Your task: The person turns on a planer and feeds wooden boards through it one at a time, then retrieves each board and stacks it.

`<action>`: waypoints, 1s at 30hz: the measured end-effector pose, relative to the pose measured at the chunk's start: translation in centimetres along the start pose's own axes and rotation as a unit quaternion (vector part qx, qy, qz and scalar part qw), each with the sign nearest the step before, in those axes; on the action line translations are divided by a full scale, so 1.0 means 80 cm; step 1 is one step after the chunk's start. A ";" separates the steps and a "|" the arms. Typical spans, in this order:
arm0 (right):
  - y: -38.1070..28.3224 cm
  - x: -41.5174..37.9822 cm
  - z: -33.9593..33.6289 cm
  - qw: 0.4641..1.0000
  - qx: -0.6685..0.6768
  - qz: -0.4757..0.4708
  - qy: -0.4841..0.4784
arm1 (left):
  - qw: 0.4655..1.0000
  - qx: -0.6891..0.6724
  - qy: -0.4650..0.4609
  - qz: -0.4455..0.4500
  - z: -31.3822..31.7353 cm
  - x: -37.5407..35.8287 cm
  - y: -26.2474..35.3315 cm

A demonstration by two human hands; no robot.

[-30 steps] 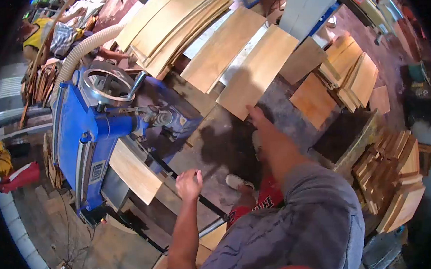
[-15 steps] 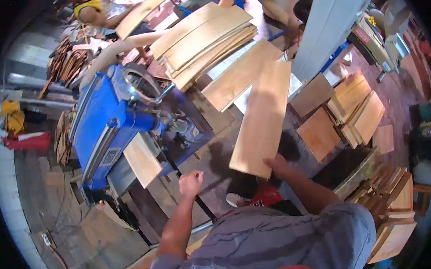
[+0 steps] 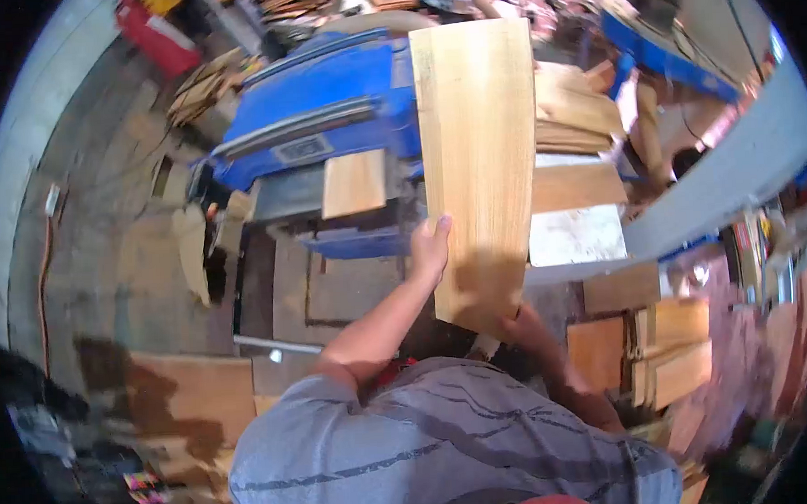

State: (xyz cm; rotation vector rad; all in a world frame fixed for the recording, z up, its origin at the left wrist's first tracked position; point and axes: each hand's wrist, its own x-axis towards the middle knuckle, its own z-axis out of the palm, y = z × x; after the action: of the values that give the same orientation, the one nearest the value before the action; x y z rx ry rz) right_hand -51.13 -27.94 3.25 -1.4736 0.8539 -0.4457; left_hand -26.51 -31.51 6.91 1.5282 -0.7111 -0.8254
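Observation:
A long pale wooden board [image 3: 478,148] extends forward from my body, its far end over the area right of the blue machine [image 3: 313,97]. My left hand [image 3: 432,248] is closed on the board's left edge. At the near right corner, my right hand [image 3: 514,324] grips the board, with its fingers partly hidden by it. A short board [image 3: 354,183] lies on the machine's grey bed, left of the held board.
Stacked boards [image 3: 578,106] lie right of the held board, beyond a white surface [image 3: 578,235]. More cut pieces [image 3: 673,347] are on the floor at right. A grey column [image 3: 737,180] slants across the right. A cable [image 3: 47,271] runs along the left floor.
The view has swung left toward the machine. My left hand, formerly off the board, has closed on its left edge. The board now points straight forward, with my right hand still at its near end.

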 end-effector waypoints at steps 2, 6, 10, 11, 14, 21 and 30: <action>-0.019 0.012 0.031 0.997 -0.066 -0.037 -0.020 | 0.998 -0.046 0.044 0.008 -0.042 0.007 -0.001; -0.054 0.031 0.114 0.981 -0.090 -0.086 -0.146 | 0.967 -0.222 0.117 -0.050 -0.134 0.014 -0.002; -0.116 0.034 0.228 0.935 -0.177 -0.247 -0.183 | 0.928 -0.357 -0.097 -0.038 -0.279 0.063 -0.136; -0.132 0.031 0.255 0.919 -0.189 -0.296 -0.182 | 0.824 -0.515 -0.232 0.051 -0.294 0.072 -0.141; -0.168 0.032 0.326 0.873 -0.301 -0.304 -0.233 | 0.678 -0.619 -0.378 0.124 -0.347 0.058 -0.115; -0.197 0.029 0.492 0.858 -0.357 -0.273 -0.248 | 0.629 -0.659 -0.401 0.100 -0.479 0.040 -0.128; -0.199 0.028 0.549 0.881 -0.316 -0.233 -0.265 | 0.613 -0.678 -0.397 0.088 -0.529 0.028 -0.167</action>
State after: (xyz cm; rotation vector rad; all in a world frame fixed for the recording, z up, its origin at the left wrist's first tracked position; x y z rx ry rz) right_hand -13.97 -1.31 13.25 -2.2860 0.1808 -0.0779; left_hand 9.51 -8.16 -4.48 -0.3675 -0.5290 -1.4006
